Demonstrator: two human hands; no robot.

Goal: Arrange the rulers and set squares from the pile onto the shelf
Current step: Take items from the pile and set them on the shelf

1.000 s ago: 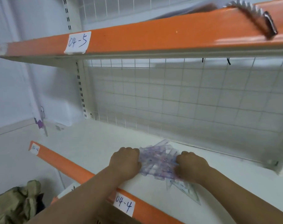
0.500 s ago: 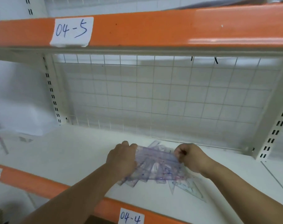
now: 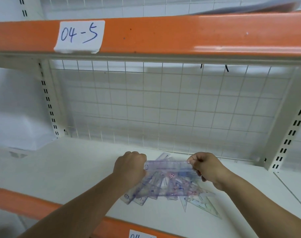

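A pile of clear plastic rulers and set squares [image 3: 165, 188] with blue and purple print lies on the white shelf [image 3: 74, 170], near its middle. Above the pile a clear ruler [image 3: 168, 166] is held level between both hands. My left hand [image 3: 130, 166] is closed on its left end and my right hand [image 3: 206, 166] pinches its right end. A clear set square [image 3: 206, 203] sticks out of the pile at the lower right.
A white wire grid [image 3: 163, 109] closes the back of the shelf. The orange beam [image 3: 163, 34] of the upper shelf, labelled 04-5, runs overhead. The orange front edge [image 3: 26, 201] runs below my arms. Slotted uprights [image 3: 48, 100] stand at both sides.
My hands have drawn apart from the bunched pile and lifted one ruler level between them. The view has moved in closer and turned to the right.
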